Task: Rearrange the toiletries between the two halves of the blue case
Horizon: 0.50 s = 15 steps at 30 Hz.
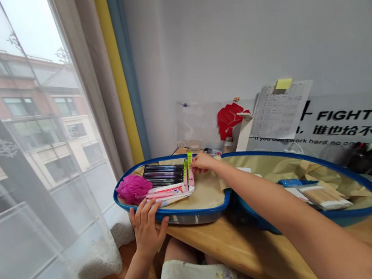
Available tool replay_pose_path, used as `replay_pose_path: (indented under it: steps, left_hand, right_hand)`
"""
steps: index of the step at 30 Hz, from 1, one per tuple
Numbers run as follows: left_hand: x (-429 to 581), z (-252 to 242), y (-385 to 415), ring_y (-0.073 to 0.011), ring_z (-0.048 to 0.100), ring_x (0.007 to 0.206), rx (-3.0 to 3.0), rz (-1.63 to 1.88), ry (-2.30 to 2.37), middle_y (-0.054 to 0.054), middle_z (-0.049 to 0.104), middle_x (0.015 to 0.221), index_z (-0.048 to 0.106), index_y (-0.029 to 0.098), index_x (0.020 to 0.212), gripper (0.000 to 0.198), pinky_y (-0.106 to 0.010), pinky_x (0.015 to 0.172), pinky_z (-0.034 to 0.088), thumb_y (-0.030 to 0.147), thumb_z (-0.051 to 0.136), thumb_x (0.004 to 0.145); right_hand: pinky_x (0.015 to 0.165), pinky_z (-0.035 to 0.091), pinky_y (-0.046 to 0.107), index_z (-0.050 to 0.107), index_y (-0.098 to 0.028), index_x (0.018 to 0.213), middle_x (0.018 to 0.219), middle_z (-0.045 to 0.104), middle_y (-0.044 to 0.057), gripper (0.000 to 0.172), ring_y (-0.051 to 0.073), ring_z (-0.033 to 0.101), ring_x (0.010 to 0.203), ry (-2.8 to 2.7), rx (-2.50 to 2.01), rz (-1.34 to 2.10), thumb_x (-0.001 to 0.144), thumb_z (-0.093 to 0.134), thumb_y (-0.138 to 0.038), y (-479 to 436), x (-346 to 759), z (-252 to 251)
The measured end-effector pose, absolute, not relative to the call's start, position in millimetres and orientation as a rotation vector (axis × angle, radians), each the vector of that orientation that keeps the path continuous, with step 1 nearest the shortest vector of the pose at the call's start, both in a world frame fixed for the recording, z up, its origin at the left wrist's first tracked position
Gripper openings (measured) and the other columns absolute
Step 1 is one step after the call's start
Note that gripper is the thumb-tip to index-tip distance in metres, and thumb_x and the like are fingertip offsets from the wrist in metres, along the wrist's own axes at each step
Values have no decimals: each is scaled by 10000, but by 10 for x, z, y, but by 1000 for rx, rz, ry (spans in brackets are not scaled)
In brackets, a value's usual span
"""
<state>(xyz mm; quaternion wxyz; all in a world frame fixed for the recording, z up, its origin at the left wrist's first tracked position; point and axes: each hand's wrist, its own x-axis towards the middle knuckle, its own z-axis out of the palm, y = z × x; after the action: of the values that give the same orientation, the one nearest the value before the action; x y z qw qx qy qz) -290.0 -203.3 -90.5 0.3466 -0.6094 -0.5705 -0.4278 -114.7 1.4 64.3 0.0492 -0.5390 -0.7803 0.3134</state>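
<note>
A small open suitcase with blue edging (196, 214) and beige lining lies on the desk. My right hand (204, 161) reaches into its left half, fingers pinched at a slim pink-and-green packet (191, 170) that stands along the side of the other contents. A similar slim packet (185, 175) sits just left of it. Several dark, long packs (163, 174) lie stacked beside these, with white-and-pink wrapped packs (167, 191) nearer me. At the left end is a magenta mesh bath puff (132, 188). My left hand (148, 225) rests with fingers spread over the near rim.
The suitcase's right half holds a blue item (296, 182) and a pack of thin wooden sticks (327, 196). Behind are a small bottle (228, 144), a clipped paper sheet (277, 110) and a lettered wall banner (352, 118). A sheer curtain (44, 215) hangs at left.
</note>
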Motion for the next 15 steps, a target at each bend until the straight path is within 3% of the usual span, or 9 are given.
replay_pose_path:
  steps: [15]
  left_hand:
    - [-2891, -897, -2036, -271, 446, 1252, -1585, -1125, -1490, -119, 610, 1175, 552, 187, 1197, 352, -482, 1146, 114, 343, 476, 890]
  right_hand:
    - [862, 512, 381, 587, -185, 1145, 1173, 597, 70, 327, 167, 593, 997, -2489, -1826, 738, 911, 521, -403, 45, -1216, 437]
